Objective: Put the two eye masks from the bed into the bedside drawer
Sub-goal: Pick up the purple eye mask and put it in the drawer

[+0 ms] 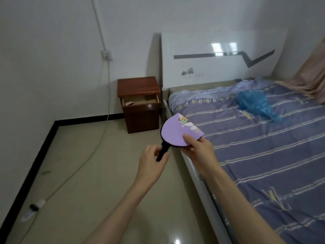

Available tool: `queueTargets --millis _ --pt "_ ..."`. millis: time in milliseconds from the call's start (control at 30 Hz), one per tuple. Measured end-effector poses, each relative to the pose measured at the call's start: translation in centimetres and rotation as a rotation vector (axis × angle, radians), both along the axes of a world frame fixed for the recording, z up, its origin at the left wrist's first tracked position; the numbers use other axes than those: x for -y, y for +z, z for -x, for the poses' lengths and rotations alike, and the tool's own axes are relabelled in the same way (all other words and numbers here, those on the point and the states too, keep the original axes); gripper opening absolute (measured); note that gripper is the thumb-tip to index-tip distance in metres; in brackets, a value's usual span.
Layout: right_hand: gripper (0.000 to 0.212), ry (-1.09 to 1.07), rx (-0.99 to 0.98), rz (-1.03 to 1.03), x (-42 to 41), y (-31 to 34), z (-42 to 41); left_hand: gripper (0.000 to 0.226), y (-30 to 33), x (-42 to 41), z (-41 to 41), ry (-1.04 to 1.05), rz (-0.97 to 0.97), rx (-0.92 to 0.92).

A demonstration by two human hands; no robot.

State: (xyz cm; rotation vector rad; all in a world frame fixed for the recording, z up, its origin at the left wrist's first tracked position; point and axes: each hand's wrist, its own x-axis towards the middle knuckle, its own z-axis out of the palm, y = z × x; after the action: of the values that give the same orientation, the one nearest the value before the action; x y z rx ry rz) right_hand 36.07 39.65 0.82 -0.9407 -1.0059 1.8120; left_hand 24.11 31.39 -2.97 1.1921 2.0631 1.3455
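In the middle of the frame both hands hold a purple eye mask [177, 133], folded roughly in half with a cartoon print along its upper edge and a dark backing showing at the rim. The right hand [198, 148] pinches the folded edge, thumb on top and fingers closed beneath it; the left hand [152, 160] has its fingers closed around the black strap [162, 152] that trails down from the mask. The mask hangs over the floor, just beside the bed rail, not yet at the drawer [140, 100], which stands open in the dark wooden bedside cabinet [140, 104] at centre left, below the headboard, with some small item already lying inside. The main risk, as I judge it, is the strap: if it slips from the left hand or is left dangling, it could hang over the drawer front and get caught when the drawer is shut, or drag the light mask back out. The fold could also spring open once the right thumb lets go, leaving the mask riding up over the drawer's edge. The drawer looks shallow and only partly pulled out, so a careless drop from above might land the mask on the cabinet's lower front or the floor. I cannot see a second eye mask anywhere; on the bed [263, 155] only a crumpled blue plastic bag [255, 103] shows at upper right, so whether the other mask is already in the drawer or lies out of view cannot be told.
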Motion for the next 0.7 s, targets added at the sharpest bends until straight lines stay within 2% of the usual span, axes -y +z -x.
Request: queueTargets --millis 67,167,267,333,400,533,700 --pt "0.020 0.022 0.020 -0.010 -1.2 -0.3 2.2 0.020 0.0 -0.1 2.8 -0.020 0.027 0.127" --pt "0.024 -0.016 0.150 -0.079 -3.9 -1.3 4.7 0.024 0.3 -0.1 7.1 -0.168 0.045 0.574" --pt "0.024 -0.010 0.241 -0.157 -6.8 -2.7 6.6 0.022 0.2 -1.2 11.3 -0.154 -0.199 1.141" --pt "0.020 0.058 0.245 -0.167 -8.8 -3.4 8.3 0.020 0.2 -3.0 14.1 -0.079 -0.349 1.348" --pt "0.022 0.142 0.229 -0.186 -11.1 -3.9 10.3 0.027 0.5 -5.5 16.6 -0.050 -0.379 1.337" --pt "0.027 0.286 0.185 -0.230 -15.9 -3.5 14.9 0.038 1.6 -11.4 19.8 0.056 -0.252 1.007" --pt "0.021 0.409 0.180 -0.299 -21.7 -2.2 20.2 0.034 3.4 -17.5 24.0 0.084 -0.288 0.819"
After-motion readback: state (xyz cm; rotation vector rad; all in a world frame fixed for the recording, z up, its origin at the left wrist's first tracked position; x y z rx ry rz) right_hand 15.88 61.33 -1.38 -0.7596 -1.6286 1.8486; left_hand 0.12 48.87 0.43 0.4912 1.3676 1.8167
